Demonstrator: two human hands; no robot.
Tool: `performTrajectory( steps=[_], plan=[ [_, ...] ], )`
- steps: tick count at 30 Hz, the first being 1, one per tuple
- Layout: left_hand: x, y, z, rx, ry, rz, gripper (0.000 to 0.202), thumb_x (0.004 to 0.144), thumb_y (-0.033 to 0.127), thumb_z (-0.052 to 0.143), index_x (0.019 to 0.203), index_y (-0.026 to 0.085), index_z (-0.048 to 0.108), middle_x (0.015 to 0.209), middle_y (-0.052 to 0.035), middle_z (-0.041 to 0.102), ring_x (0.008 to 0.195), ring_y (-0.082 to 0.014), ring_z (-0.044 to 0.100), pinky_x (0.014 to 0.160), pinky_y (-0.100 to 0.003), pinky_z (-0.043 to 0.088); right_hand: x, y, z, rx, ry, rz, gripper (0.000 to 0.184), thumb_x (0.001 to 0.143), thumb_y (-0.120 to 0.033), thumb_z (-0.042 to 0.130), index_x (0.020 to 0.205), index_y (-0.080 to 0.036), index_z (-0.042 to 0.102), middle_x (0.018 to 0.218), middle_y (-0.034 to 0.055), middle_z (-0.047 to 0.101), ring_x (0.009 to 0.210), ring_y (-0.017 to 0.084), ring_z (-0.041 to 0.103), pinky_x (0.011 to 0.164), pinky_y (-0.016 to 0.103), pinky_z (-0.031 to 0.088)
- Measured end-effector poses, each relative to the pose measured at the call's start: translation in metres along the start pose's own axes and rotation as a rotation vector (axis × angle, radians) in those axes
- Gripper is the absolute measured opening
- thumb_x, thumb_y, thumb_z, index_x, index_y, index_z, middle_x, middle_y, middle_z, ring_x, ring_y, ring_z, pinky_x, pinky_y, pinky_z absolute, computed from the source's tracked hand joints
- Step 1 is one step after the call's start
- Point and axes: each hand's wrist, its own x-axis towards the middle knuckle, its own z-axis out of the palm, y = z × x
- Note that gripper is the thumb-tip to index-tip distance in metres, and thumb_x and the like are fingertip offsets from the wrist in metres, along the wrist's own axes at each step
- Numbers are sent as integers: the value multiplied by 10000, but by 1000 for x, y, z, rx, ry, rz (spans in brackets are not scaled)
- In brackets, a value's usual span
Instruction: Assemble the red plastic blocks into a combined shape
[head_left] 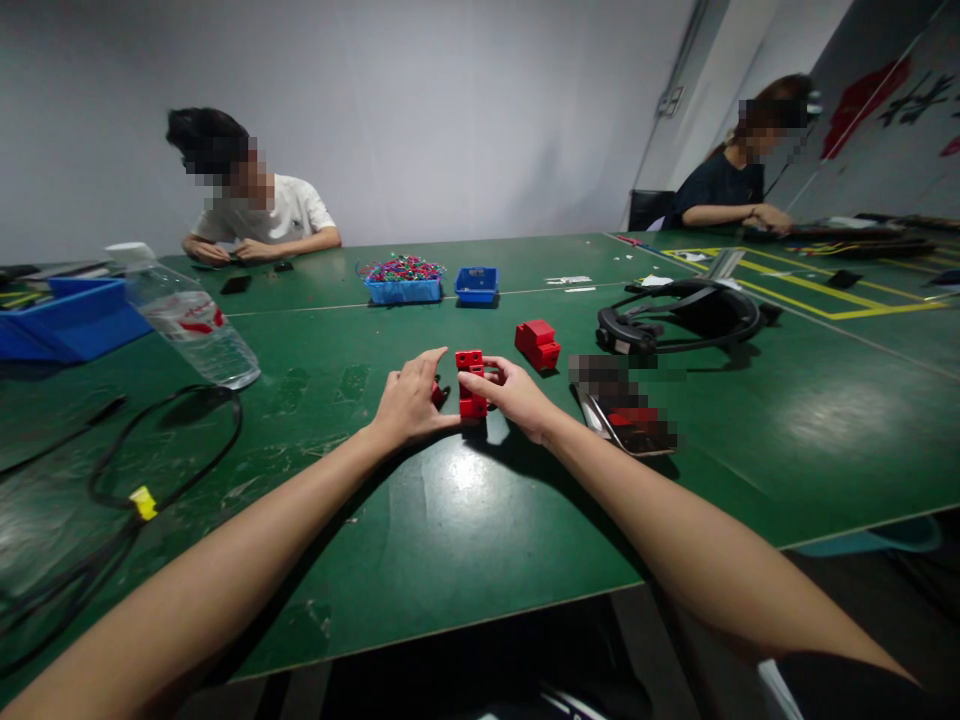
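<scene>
My right hand [517, 392] grips a red circuit breaker [471, 384], a stepped block standing upright, with the thumb across its near side and the fingers on its right. To its left, my left hand [411, 398] is curved with thumb and fingers apart; the thumb tip reaches the foot of the breaker. Between the two hands a small dark-red part [438, 393] shows, mostly hidden by my left hand, and I cannot make out its kind. A second red circuit breaker [537, 344] lies on the green table [450, 560], just beyond my right hand.
A phone [630, 415] and black headgear [675, 320] lie to the right. Farther back are a blue bin of colourful small parts [405, 291] and a small blue bin [476, 287]. A water bottle [187, 320] and black cable [97, 490] are left. Two people sit across.
</scene>
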Motion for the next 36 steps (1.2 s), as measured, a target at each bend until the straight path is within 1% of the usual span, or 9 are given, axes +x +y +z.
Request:
performTrajectory(
  steps=[5, 8, 11, 14, 20, 23, 26, 31, 36],
  plan=[
    [1, 9, -6, 155, -132, -216, 984, 692, 739, 641, 1424, 132, 387, 1331, -219, 506, 1169, -397, 537, 915, -488, 469, 2, 1, 2, 28, 121, 6, 500, 706, -374, 813, 1091, -141, 595, 812, 22, 701, 671, 126, 649, 650, 253, 526],
    [1, 11, -8, 105, -165, -246, 972, 722, 732, 617, 1435, 125, 359, 1303, -203, 483, 1174, -377, 540, 925, -473, 494, 2, 1, 3, 32, 183, 5, 493, 694, -396, 810, 1054, -127, 608, 754, 8, 688, 629, 110, 622, 629, 239, 501],
    [1, 6, -4, -43, -116, -181, 968, 701, 683, 689, 1425, 136, 354, 1325, -196, 439, 1196, -373, 544, 965, -505, 506, 2, 0, 4, 40, 223, 4, 472, 678, -426, 801, 998, -123, 634, 706, -8, 667, 595, 103, 591, 597, 233, 474],
    [2, -4, 4, -259, -19, -14, 935, 664, 596, 786, 1394, 181, 377, 1362, -178, 399, 1235, -347, 533, 1023, -513, 501, 1, -1, 5, 80, 236, -18, 455, 655, -487, 787, 900, -126, 659, 674, -12, 653, 596, 109, 580, 597, 237, 462],
    [1, -14, 15, -552, 37, 205, 811, 711, 502, 800, 1369, 253, 397, 1474, -180, 315, 1215, -305, 565, 843, -430, 632, -2, -2, 7, 151, 201, -61, 469, 628, -535, 783, 854, -139, 674, 704, -1, 683, 617, 119, 602, 626, 245, 482],
    [2, -14, 17, -556, 53, 252, 742, 759, 436, 779, 1372, 258, 401, 1508, -176, 296, 1298, -325, 508, 846, -414, 634, -3, -2, 8, 134, 184, -58, 447, 649, -531, 776, 845, -143, 673, 700, 13, 693, 611, 132, 620, 626, 258, 512],
    [3, -13, 15, -457, 76, 292, 787, 769, 437, 770, 1412, 244, 360, 1452, -186, 372, 1296, -340, 505, 927, -478, 591, -3, 1, 7, 91, 156, -87, 426, 684, -525, 756, 863, -148, 672, 708, 22, 699, 621, 148, 640, 638, 276, 534],
    [2, -11, 8, -436, -6, 300, 1073, 723, 486, 799, 1529, 242, 134, 1447, -228, 411, 1109, -314, 629, 928, -517, 558, -3, 6, 6, -86, 141, -166, 426, 748, -517, 704, 967, -152, 690, 771, 31, 715, 693, 160, 661, 666, 280, 535],
    [0, -10, 8, -583, -84, 337, 1127, 751, 388, 787, 1551, 200, 16, 1416, -255, 465, 1004, -279, 684, 905, -496, 560, -5, 10, 8, -170, 80, -185, 473, 766, -510, 694, 1069, -148, 686, 867, 62, 735, 761, 172, 678, 704, 287, 535]
  ],
)
